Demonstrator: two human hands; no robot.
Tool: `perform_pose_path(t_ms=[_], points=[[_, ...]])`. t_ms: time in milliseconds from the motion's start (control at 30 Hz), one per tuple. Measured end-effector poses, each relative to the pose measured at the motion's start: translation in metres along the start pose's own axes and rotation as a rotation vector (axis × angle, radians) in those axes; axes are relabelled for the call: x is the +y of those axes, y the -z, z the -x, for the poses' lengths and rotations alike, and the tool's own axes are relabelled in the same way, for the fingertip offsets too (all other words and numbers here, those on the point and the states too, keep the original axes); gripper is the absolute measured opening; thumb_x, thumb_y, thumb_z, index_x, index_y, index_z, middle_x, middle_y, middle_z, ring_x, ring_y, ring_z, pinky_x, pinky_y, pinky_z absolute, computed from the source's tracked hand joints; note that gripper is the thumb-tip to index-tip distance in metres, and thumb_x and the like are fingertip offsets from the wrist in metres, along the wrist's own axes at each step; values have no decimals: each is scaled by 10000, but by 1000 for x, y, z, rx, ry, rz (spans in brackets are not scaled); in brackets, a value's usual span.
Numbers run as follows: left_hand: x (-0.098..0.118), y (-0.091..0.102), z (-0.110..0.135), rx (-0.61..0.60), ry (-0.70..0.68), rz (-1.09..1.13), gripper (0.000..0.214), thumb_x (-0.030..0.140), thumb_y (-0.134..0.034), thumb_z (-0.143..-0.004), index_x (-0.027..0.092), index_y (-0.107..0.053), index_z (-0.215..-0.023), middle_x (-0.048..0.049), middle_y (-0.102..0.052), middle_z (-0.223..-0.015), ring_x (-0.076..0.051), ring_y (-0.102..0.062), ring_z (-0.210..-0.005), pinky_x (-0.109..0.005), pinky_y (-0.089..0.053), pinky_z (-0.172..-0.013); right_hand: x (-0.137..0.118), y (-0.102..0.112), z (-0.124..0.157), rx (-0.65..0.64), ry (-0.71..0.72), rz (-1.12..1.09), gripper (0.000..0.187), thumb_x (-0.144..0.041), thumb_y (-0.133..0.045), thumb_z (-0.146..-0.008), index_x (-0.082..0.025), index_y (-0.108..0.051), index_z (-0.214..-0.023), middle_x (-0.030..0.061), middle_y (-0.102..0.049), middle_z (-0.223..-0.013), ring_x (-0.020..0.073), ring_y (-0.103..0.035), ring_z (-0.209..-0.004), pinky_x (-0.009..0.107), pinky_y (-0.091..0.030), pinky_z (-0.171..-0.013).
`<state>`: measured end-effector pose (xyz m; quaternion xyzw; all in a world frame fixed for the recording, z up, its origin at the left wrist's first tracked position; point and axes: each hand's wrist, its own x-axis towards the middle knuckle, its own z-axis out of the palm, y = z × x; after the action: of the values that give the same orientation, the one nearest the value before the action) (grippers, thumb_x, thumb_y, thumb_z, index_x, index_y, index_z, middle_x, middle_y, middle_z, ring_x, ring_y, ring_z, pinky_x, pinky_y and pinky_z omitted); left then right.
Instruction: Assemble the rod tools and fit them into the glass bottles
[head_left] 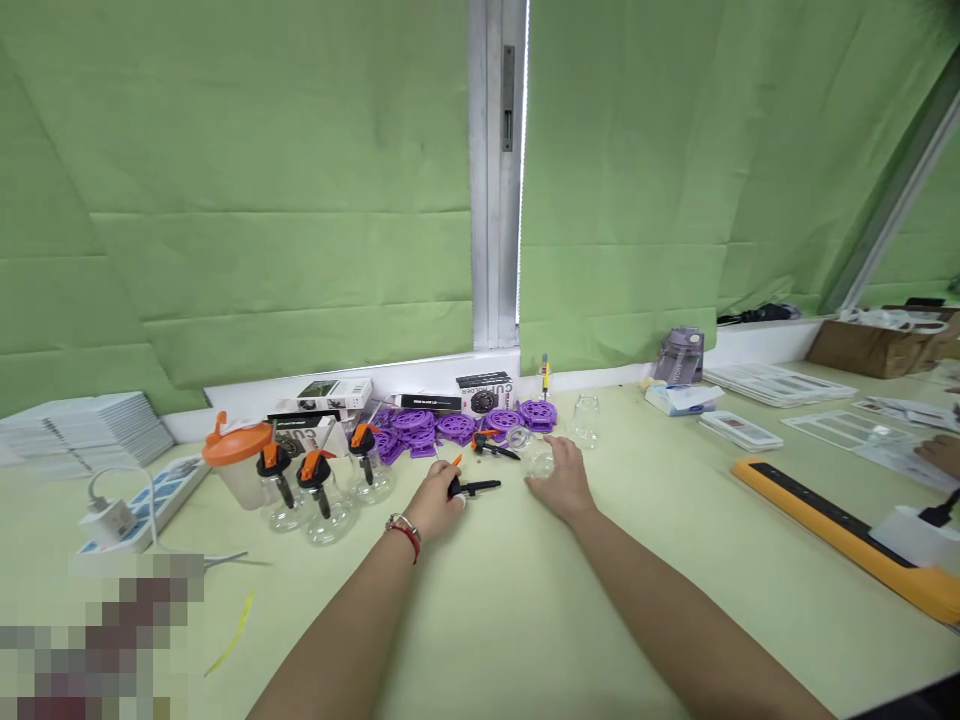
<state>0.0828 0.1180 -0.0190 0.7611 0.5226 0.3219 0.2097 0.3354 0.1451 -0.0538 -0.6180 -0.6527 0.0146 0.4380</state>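
Observation:
My left hand (437,500), with a red bracelet at the wrist, is closed on a black and orange pump nozzle (474,487) lying on the pale green table (525,600). My right hand (562,478) is wrapped round a small clear glass bottle (534,452) that lies on its side. Another black and orange nozzle (491,446) rests just behind the hands. Three clear bottles fitted with nozzles (322,495) stand to the left. An empty clear bottle (586,418) stands upright behind my right hand.
Purple plastic discs (465,424) and small boxes (334,395) line the wall. An orange-lidded jar (236,460) and a power strip (142,500) lie left. A long yellow bar (840,525) lies at right. Another person's hand (941,452) shows at the far right edge.

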Motion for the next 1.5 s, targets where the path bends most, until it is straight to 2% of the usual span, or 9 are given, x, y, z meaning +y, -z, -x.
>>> perform_pose_path(t_ms=[133,300,533,700,833,1033,1167,1333,1500], points=[[1,23,29,46,26,48,398,154,-533,-666,157,-575,-1061,-115,-500,-1170,-207,-565,-968,-358,-463,-882,-9,5,7,-47,179,96,684,-141,-594,-618,-140,-445,-1285,145,-381,-1339,295,-334,-1270,435,-294,-1080],[10,42,55,156,49,150,366,217,-560,-684,163,-586,-1045,-107,-526,-1126,-218,-562,-955,-366,-475,-828,-31,14,23,-167,308,118,718,-6,-481,-609,-161,-435,-1309,116,-365,-1384,255,-318,-1293,401,-301,-1076],[12,43,71,139,4,180,381,202,-562,-690,164,-584,-1068,-111,-512,-1153,-229,-540,-1026,-388,-446,-889,-80,19,50,-290,394,89,762,21,-492,-586,-184,-437,-1318,105,-355,-1388,250,-300,-1303,391,-284,-1079],[10,47,80,94,-29,237,365,197,-564,-713,165,-568,-1076,-120,-500,-1177,-228,-529,-1023,-380,-462,-851,-103,21,56,-367,400,53,790,24,-521,-572,-200,-430,-1325,102,-360,-1388,262,-317,-1297,395,-305,-1065],[9,54,87,-9,-27,298,346,259,-569,-768,171,-547,-1101,-131,-461,-1242,-207,-539,-985,-359,-474,-829,-106,21,62,-362,397,22,798,14,-542,-577,-222,-423,-1330,110,-363,-1392,282,-359,-1267,429,-337,-1037],[13,56,90,-40,-34,326,372,290,-624,-755,185,-570,-1107,-152,-422,-1322,-253,-500,-1125,-377,-458,-900,-102,23,71,-342,426,-20,815,18,-553,-572,-250,-418,-1330,117,-387,-1379,312,-348,-1277,478,-333,-1032],[14,56,90,-36,-35,324,446,270,-676,-708,203,-567,-1135,-143,-410,-1338,-268,-478,-1175,-381,-450,-929,-101,31,70,-350,419,-118,803,-26,-581,-574,-233,-388,-1325,107,-411,-1355,283,-349,-1274,463,-311,-1062],[13,56,90,17,3,350,565,227,-695,-672,236,-521,-1209,-126,-246,-1452,-264,-458,-1199,-373,-450,-929,-99,40,67,-363,428,-280,712,-129,-651,-603,-222,-392,-1259,100,-420,-1325,249,-367,-1256,428,-330,-1059],[12,59,88,58,-36,441,512,251,-695,-700,226,-541,-1188,-118,-419,-1335,-232,-467,-1170,-363,-407,-969,-98,45,63,-298,520,-342,653,-193,-703,-598,-225,-432,-1192,111,-452,-1270,276,-375,-1237,451,-350,-1029]])
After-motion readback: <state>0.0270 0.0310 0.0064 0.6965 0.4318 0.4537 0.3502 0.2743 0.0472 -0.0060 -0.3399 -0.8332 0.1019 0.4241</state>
